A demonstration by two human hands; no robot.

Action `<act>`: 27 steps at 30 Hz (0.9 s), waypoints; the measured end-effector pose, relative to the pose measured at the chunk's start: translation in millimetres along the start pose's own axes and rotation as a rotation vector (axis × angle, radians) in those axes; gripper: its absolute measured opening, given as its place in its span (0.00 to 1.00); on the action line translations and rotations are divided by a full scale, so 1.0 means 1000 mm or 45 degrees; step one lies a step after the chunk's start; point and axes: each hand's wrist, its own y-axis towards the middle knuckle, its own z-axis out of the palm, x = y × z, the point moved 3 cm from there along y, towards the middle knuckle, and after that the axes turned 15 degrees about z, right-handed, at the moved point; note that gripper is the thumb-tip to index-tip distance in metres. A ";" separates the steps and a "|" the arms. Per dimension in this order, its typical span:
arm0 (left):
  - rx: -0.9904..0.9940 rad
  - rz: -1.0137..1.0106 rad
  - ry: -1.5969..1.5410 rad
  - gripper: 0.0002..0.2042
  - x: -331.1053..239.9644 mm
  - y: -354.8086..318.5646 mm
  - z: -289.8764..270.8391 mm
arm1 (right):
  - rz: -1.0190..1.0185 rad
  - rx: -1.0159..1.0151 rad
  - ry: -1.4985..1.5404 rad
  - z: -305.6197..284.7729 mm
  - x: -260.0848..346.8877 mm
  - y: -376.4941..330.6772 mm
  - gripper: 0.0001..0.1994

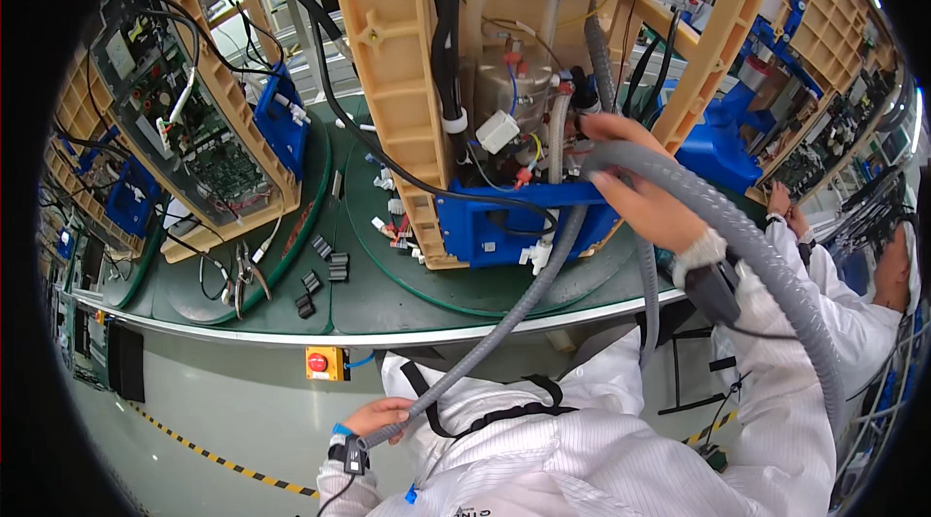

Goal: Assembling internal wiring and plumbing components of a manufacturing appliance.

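Observation:
A long grey corrugated hose [509, 323] runs from low in front of me up to the machine. There it bends and sweeps down over my right forearm. My left hand [378, 418] is closed around its lower end, below the table edge. My right hand [648, 202] reaches to the machine's opening with its fingers around the hose at the bend; some fingertips are hidden. The machine has a tan ribbed frame [383, 61] and a blue base [485, 231]. Behind the base are a metal tank [514, 95], a white connector [498, 132] and a translucent tube [557, 139].
The machine stands on a round green turntable [417, 289]. Pliers [250, 279] and several short black pieces [337, 266] lie on the table to the left. A red emergency button [318, 363] sits under the edge. More frames [208, 110] flank it; a co-worker's hands [787, 210] are at right.

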 end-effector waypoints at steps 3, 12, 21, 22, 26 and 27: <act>0.021 0.004 -0.130 0.19 0.021 0.010 0.001 | 0.179 -0.017 0.303 -0.021 -0.019 -0.055 0.33; 0.146 -0.187 0.049 0.20 0.011 0.033 0.003 | 0.784 0.844 -0.424 -0.100 0.071 -0.201 0.40; 0.224 -0.166 -0.061 0.22 0.024 0.048 -0.007 | 0.579 0.549 -0.568 -0.134 0.180 -0.252 0.25; 0.190 -0.165 -0.047 0.22 0.026 0.048 -0.008 | 0.565 0.545 -0.576 -0.138 0.181 -0.254 0.25; 0.170 -0.163 -0.016 0.23 0.037 0.044 -0.014 | 0.088 0.644 -0.303 -0.158 0.162 -0.287 0.12; 0.158 -0.166 0.013 0.22 0.035 0.044 -0.014 | -0.167 0.577 0.063 -0.161 0.161 -0.292 0.08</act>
